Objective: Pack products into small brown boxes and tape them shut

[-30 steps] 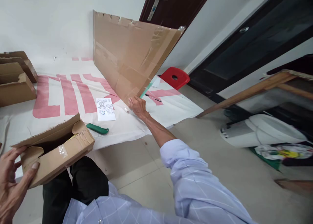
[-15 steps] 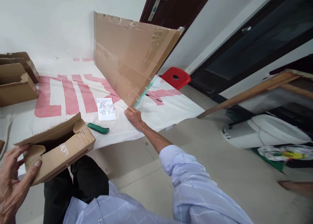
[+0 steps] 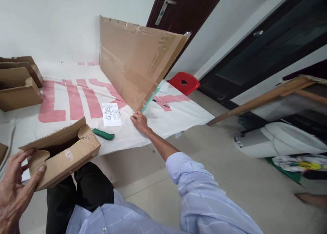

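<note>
An open, narrow cardboard box [image 3: 68,155] is held at its near-left end by my left hand [image 3: 21,183], thumb on the outer side wall and fingers round the far side. A strip of clear tape sits on that wall. My right hand [image 3: 140,121] is closed on the table at the lower corner of a large cardboard sheet [image 3: 138,64] that leans upright. What its fingertips pinch, if anything, I cannot make out. Between the hands lie a green utility knife [image 3: 103,134] and a white paper with small drawings [image 3: 111,114].
More cardboard boxes [image 3: 20,91] stand at the table's left. Behind the sheet are a teal-edged item [image 3: 152,98], a pen [image 3: 163,104] and a red stool [image 3: 184,83]. A wooden bar [image 3: 258,99] and a white bucket [image 3: 281,138] are at the right.
My right hand's fingers have curled in more at the sheet's corner. The box in my left hand has shifted slightly right. The view has moved a little.
</note>
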A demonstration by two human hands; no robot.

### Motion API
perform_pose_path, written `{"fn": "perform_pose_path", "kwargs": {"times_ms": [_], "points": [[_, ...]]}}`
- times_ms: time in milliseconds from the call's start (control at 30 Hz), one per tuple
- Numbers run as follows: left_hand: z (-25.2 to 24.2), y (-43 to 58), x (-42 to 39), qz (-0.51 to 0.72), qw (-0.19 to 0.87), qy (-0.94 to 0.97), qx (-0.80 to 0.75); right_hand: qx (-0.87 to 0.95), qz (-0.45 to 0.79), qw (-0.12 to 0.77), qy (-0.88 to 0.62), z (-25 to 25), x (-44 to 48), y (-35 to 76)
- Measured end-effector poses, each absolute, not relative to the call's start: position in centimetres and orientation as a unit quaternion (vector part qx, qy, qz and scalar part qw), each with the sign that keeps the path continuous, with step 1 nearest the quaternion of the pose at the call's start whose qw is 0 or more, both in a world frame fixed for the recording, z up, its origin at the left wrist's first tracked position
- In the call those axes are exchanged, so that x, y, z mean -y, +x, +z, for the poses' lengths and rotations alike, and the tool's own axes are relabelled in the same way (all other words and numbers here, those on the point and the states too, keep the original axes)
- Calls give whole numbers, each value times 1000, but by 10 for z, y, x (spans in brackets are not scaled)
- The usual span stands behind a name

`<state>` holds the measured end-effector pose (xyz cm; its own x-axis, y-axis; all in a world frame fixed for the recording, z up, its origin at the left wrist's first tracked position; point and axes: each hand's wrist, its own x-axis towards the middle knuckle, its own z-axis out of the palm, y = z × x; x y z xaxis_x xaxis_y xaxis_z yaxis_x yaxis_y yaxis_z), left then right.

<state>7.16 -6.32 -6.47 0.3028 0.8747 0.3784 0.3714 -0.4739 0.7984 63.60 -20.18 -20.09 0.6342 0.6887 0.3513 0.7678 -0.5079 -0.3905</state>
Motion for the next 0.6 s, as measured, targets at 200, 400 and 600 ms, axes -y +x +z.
{"fn": "perform_pose_path", "kwargs": {"times_ms": [200,400,600], "points": [[-62,71,63,399,287,753,-438,386,-59,293,-873,-198,193,644],[-59,63,56,411,288,737,-453,382,-34,294,-875,-197,194,647],[-57,61,51,423,301,714,-470,401,-42,273,-873,-198,194,641]]}}
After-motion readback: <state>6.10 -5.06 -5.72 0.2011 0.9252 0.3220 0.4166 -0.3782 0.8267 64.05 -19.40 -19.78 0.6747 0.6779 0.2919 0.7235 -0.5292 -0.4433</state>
